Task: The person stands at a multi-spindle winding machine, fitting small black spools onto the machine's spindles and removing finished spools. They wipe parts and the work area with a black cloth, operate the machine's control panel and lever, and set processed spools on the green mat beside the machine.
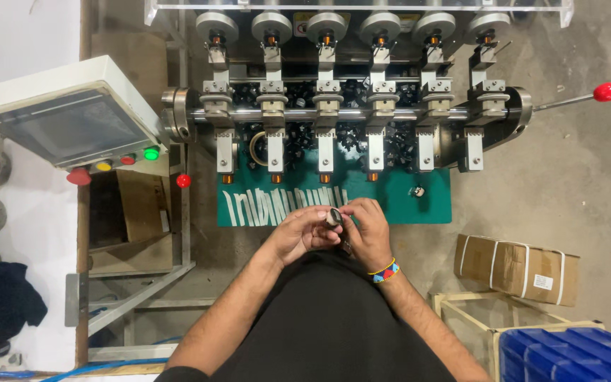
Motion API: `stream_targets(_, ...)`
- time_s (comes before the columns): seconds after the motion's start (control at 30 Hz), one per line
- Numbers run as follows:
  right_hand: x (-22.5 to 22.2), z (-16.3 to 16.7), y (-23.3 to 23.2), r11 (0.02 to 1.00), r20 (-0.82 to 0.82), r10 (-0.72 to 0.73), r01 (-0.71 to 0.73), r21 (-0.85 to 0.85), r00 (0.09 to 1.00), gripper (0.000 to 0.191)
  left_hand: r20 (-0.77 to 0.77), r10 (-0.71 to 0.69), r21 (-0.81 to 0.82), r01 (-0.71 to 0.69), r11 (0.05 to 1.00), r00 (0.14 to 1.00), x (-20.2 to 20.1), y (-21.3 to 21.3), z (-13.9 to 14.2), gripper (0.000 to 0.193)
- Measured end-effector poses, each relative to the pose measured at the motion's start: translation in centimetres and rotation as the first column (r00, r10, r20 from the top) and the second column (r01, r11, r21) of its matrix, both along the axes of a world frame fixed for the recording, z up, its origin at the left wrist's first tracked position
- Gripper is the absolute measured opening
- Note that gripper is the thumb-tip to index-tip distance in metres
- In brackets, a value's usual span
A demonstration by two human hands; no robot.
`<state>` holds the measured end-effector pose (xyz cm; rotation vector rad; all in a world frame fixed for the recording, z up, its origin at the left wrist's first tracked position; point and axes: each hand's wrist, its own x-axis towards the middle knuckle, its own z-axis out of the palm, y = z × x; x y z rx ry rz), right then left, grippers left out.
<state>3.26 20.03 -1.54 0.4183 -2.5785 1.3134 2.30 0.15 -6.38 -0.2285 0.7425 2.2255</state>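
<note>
Carton (516, 269), brown, strapped with white bands, small white label on its side, lying right of the hands. Blue bin (571, 354) nearer, also right. Flattened cardboard (143, 205) left. Strip of white tags (284, 206) on green mat (404, 209) just beyond the fingers. Small dark coil part (334, 216), pale metallic face, pinched between left hand (304, 232) and right hand (367, 230), both gripping it above the lap.
</note>
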Motion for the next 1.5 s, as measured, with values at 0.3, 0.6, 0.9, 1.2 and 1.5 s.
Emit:
stream_targets(0.3, -2.1, -0.8, 2.0, 0.967, 0.626, 0.216, -0.074, -0.245, 0.749, 0.029, -0.684, -0.446, -0.694, -0.328, 0.641, 0.577, -0.9, -1.3, 3.7, 0.065)
stream_targets(0.6, -1.4, -1.2, 3.0, 0.968, 0.572, 0.186, -0.048, -0.248, 0.799, 0.011, -0.737, -0.494, -0.666, -0.376, 0.644, 0.461, -0.9, 0.6, 5.5, 0.073)
stream_targets(0.9, 0.0, 1.5, 5.9, 0.982, 0.513, 0.091, 0.009, -0.188, 0.854, 0.011, -0.434, -0.385, -0.696, -0.031, 0.718, 0.814, -0.9, 5.1, 0.9, 0.032)
stream_targets(1.2, -0.4, 1.5, 13.3, 0.957, 0.366, 0.287, -0.281, -0.071, 0.885, 0.036, 0.14, -0.023, -0.331, 0.069, 0.941, 0.99, -0.1, 12.8, -3.5, 0.025)
stream_targets(1.5, -5.4, -11.9, 20.4, 0.832, 0.411, -0.087, -0.161, 0.531, 0.907, 0.028, -0.639, -0.058, -0.763, -0.622, 0.177, 0.767, -6.2, 17.1, 1.5, 0.032)
